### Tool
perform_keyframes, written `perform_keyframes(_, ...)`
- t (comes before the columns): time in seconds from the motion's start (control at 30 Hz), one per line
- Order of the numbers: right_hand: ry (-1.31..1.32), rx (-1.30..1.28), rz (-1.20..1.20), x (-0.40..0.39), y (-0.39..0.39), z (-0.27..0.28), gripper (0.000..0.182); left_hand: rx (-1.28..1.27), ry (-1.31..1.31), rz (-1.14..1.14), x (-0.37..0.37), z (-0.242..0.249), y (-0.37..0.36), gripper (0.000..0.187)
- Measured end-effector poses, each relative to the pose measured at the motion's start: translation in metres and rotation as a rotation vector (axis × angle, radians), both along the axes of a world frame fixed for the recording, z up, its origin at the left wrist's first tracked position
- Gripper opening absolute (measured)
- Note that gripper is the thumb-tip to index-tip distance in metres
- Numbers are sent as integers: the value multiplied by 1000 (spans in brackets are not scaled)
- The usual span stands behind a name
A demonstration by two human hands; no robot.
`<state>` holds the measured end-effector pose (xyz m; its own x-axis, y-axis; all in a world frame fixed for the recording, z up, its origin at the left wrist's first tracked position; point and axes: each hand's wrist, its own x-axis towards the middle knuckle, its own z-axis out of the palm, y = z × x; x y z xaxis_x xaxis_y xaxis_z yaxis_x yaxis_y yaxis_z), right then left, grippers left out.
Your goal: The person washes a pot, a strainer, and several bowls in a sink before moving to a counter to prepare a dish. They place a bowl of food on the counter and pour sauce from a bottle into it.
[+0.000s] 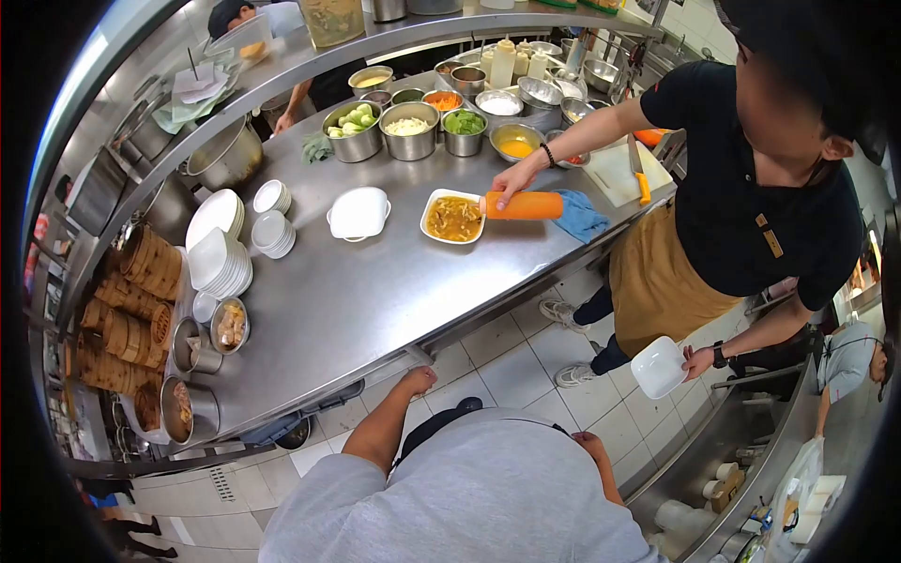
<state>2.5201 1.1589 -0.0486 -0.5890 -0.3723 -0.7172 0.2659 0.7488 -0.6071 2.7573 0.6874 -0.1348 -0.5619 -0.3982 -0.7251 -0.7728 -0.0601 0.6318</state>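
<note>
My left hand is near the front edge of the steel table, with its fingers curled in and nothing visible in them. Low beside my right hip is my right hand; its fingers are too small and partly hidden to read. A co-worker tilts an orange squeeze bottle flat, its tip at the rim of a white bowl of brown-yellow food. The co-worker's other hand holds a white square dish. A white lidded or upturned dish lies left of the bowl.
Steel pots of cut vegetables line the table's back. Stacked white plates and bamboo steamers stand left. A knife lies on a cutting board beside a blue cloth. A steel counter is at the right.
</note>
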Motion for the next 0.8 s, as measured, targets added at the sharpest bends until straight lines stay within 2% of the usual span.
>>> perform_keyframes(0.13, 20, 117, -24, 5, 14, 1, 22, 14, -22, -75, 6, -12, 14, 24)
perform_keyframes(0.27, -22, 131, -27, 4, 17, -1, 22, 41, -43, -145, 13, -21, 19, 25)
perform_keyframes(0.43, 53, 194, 36, 0, -10, 15, 26, 63, -111, -167, 5, -22, 8, 25)
perform_keyframes(0.63, 57, 104, 8, 6, -6, 12, 29, -8, -57, -270, -25, -8, 3, 23)
perform_keyframes(0.7, 56, 101, -23, 11, 0, 11, 30, 12, -78, -241, -42, -7, 5, 24)
perform_keyframes(0.73, 94, 91, -10, 13, 11, -5, 31, 11, -76, -278, -45, -23, 2, 24)
perform_keyframes(0.8, 78, 128, -58, 24, 34, -10, 33, -126, 157, -622, -52, -76, -6, 32)
